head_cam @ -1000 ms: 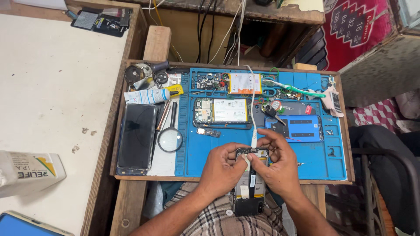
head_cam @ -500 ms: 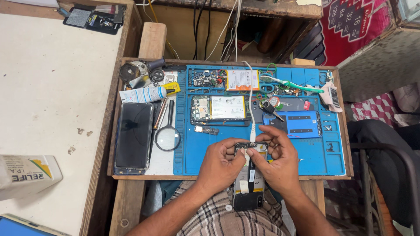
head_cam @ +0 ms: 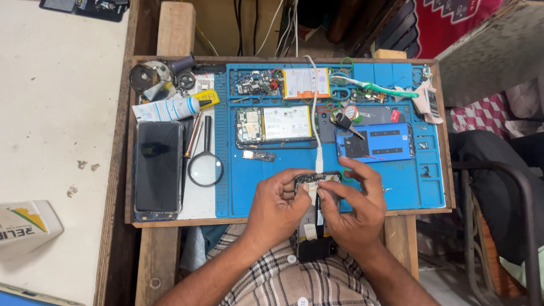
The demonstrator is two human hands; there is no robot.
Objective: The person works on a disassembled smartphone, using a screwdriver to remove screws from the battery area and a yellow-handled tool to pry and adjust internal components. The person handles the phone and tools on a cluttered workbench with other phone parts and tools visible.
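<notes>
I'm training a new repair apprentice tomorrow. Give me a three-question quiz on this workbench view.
1. True or false: the white cable runs down to the opened phone held by the left hand and the right hand.
2. What lies directly right of the black phone? A) magnifying glass B) green toothbrush C) blue back cover
3. What colour is the work mat?

Key: 1 true; 2 A; 3 blue.
</notes>
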